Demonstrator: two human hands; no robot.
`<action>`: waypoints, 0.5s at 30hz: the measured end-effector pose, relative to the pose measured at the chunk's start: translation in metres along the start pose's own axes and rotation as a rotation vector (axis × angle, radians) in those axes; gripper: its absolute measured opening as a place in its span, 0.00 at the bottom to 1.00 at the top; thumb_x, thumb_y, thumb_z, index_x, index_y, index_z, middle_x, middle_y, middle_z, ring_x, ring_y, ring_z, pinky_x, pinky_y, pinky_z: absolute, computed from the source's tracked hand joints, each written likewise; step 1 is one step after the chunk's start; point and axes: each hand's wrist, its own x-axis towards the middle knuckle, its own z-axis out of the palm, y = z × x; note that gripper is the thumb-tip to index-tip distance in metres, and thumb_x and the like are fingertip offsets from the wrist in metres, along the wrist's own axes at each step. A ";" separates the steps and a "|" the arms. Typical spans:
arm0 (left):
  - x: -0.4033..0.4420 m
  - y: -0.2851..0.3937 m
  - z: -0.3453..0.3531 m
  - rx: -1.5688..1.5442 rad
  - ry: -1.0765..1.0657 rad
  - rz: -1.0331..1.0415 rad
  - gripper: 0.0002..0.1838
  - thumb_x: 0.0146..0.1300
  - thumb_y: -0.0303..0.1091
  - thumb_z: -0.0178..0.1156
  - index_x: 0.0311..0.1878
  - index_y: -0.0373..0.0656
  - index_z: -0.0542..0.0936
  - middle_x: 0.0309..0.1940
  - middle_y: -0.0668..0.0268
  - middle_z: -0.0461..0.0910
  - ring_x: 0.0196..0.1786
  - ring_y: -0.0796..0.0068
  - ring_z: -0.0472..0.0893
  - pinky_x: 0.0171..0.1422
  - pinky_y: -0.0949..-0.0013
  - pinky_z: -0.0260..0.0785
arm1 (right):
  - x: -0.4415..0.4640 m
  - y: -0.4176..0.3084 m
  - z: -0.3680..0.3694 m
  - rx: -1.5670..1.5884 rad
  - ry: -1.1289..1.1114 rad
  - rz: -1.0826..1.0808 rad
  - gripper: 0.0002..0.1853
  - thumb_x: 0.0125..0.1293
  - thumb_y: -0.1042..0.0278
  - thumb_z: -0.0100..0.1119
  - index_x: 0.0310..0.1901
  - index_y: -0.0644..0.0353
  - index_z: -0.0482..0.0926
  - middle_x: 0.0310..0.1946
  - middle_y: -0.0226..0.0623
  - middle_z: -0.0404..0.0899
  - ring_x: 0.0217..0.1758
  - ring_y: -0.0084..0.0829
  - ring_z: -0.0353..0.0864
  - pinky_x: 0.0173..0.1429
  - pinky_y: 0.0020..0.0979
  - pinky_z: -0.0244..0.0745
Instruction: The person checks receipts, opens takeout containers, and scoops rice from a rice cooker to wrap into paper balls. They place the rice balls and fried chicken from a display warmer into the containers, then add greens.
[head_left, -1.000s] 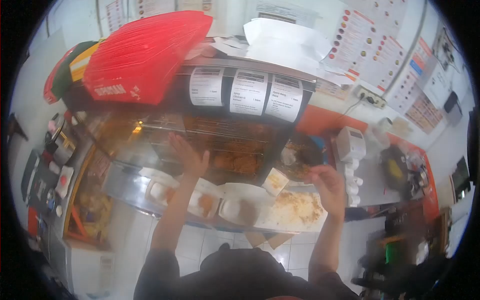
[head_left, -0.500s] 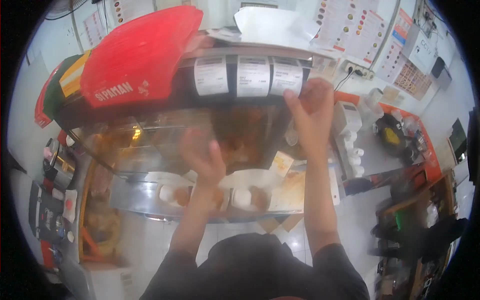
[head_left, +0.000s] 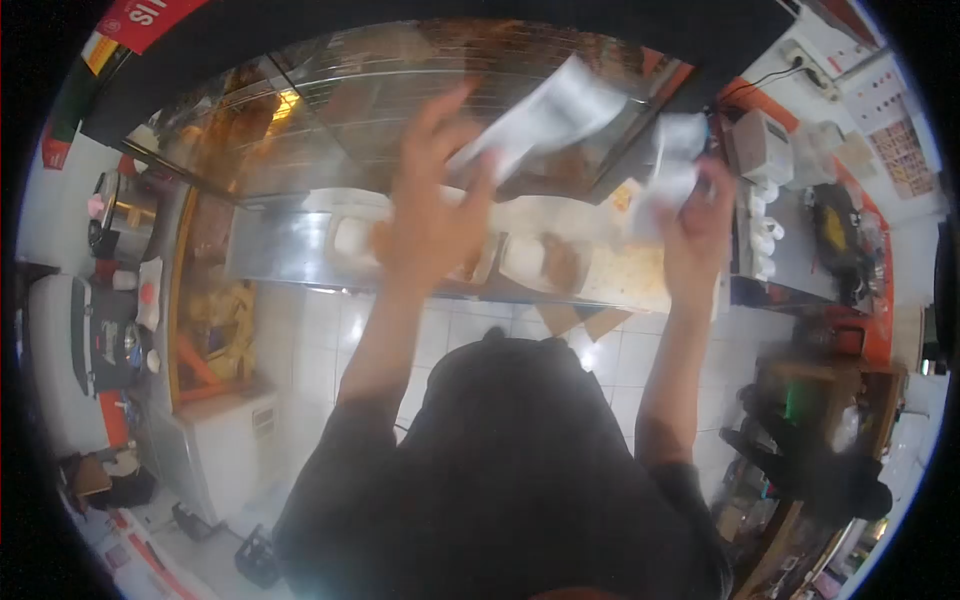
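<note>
My left hand is closed on a white printed receipt, its near end at my thumb and its far end angled up to the right. My right hand pinches another white paper slip, which looks curled or folded; motion blurs its print. Both papers are held up in front of the glass display case. Beneath the hands, a counter carries open paper food wraps with white rice and a brown fried piece. My left forearm partly hides another portion of rice.
A receipt printer or similar white box stands at the right beside stacked white cups. Further right is a dark pan-like item. On the left are a wood-framed case and a white cabinet. Tiled floor lies below the counter.
My view has tilted downward. Earlier, several receipts hung on the display case's top edge with my right hand near them and my left hand lower; now each hand holds a paper.
</note>
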 end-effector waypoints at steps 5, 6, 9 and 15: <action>-0.162 -0.152 -0.119 0.219 -0.385 -0.684 0.11 0.64 0.23 0.51 0.43 0.37 0.83 0.31 0.62 0.82 0.33 0.70 0.79 0.39 0.67 0.72 | -0.134 0.146 -0.087 -0.515 -0.275 0.533 0.32 0.63 0.85 0.44 0.70 0.60 0.60 0.38 0.48 0.82 0.43 0.33 0.85 0.47 0.32 0.78; -0.189 -0.185 -0.143 0.358 -0.413 -0.607 0.11 0.65 0.24 0.52 0.43 0.38 0.83 0.28 0.59 0.82 0.31 0.62 0.81 0.40 0.62 0.74 | -0.153 0.171 -0.100 -0.662 -0.363 0.546 0.30 0.63 0.84 0.45 0.69 0.60 0.62 0.36 0.50 0.82 0.42 0.33 0.85 0.47 0.33 0.78; -0.185 -0.210 -0.141 0.496 -0.561 -0.661 0.11 0.66 0.30 0.54 0.45 0.42 0.84 0.36 0.54 0.85 0.43 0.49 0.84 0.46 0.55 0.77 | -0.194 0.231 -0.121 -0.814 -0.532 0.347 0.21 0.66 0.76 0.47 0.62 0.63 0.72 0.29 0.57 0.81 0.36 0.36 0.86 0.42 0.34 0.79; -0.174 -0.239 -0.005 0.835 -0.875 -0.704 0.18 0.61 0.47 0.62 0.48 0.47 0.86 0.46 0.53 0.85 0.52 0.51 0.83 0.57 0.51 0.75 | -0.177 0.288 -0.082 -0.576 -0.541 0.482 0.24 0.75 0.50 0.53 0.57 0.64 0.80 0.35 0.51 0.85 0.45 0.38 0.86 0.52 0.41 0.80</action>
